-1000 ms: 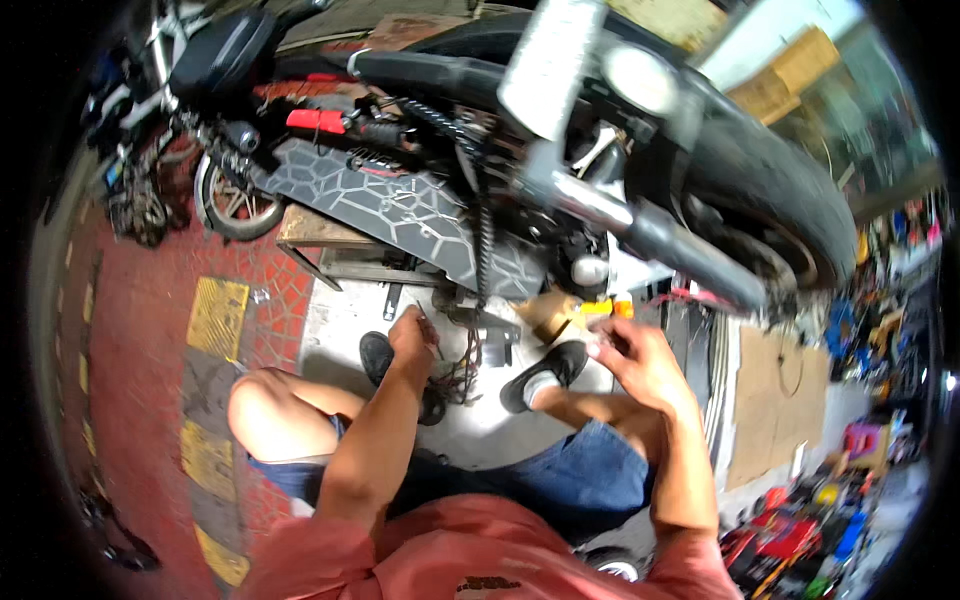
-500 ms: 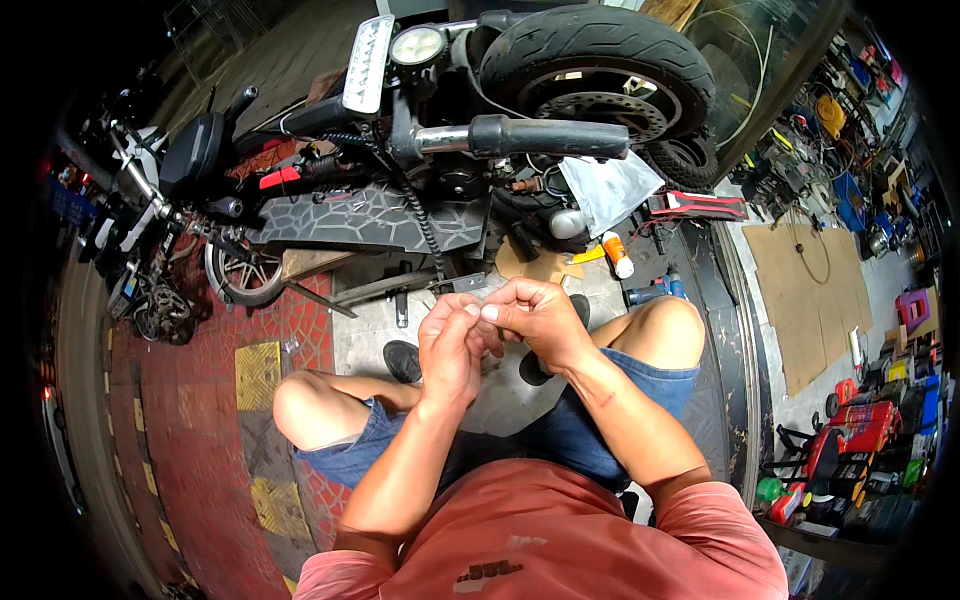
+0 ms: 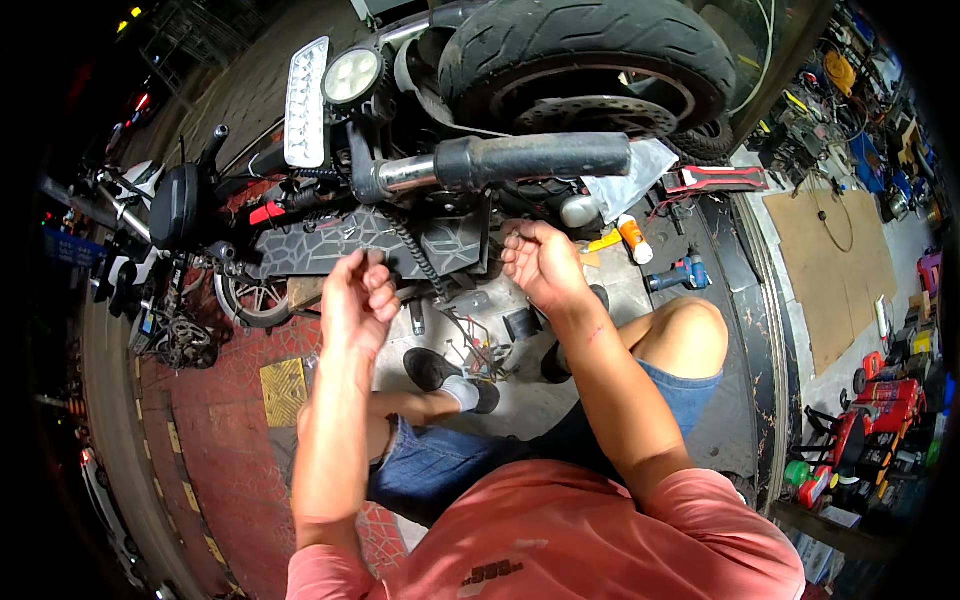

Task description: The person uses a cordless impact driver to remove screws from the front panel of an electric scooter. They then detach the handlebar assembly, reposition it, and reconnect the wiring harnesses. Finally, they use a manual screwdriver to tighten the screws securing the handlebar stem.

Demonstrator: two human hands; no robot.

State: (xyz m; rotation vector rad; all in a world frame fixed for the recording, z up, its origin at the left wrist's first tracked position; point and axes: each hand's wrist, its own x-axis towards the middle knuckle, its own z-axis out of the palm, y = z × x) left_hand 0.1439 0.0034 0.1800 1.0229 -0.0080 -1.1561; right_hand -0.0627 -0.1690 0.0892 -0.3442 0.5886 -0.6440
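Note:
My left hand point(image 3: 358, 303) is raised over the near side of a scooter's patterned deck point(image 3: 370, 243), its fingers curled in with the thumb close to them. To the right, my right hand point(image 3: 543, 265) hovers beneath the black handlebar grip point(image 3: 540, 158), fingers bent toward the thumb. Whatever either hand may hold is too small or hidden to make out. A gap separates the two hands. Below them, a bundle of thin wires point(image 3: 473, 345) lies on the floor between my feet. The scooter's tyre point(image 3: 590, 45), round headlight point(image 3: 352, 77) and white light bar point(image 3: 307, 105) stand beyond.
An orange-and-white bottle point(image 3: 634, 238), a yellow cutter point(image 3: 603, 242) and a blue power tool point(image 3: 680, 272) lie right of my hands. Behind them is a red-and-black case point(image 3: 715, 178). Cardboard point(image 3: 835, 270) covers floor at right, beside crowded tools. Another two-wheeler point(image 3: 180, 205) stands at left.
My hands, pinched together before, have come apart: the left went left, the right moved up and slightly right. The view has shifted closer to the scooter, and the wires between my feet now show.

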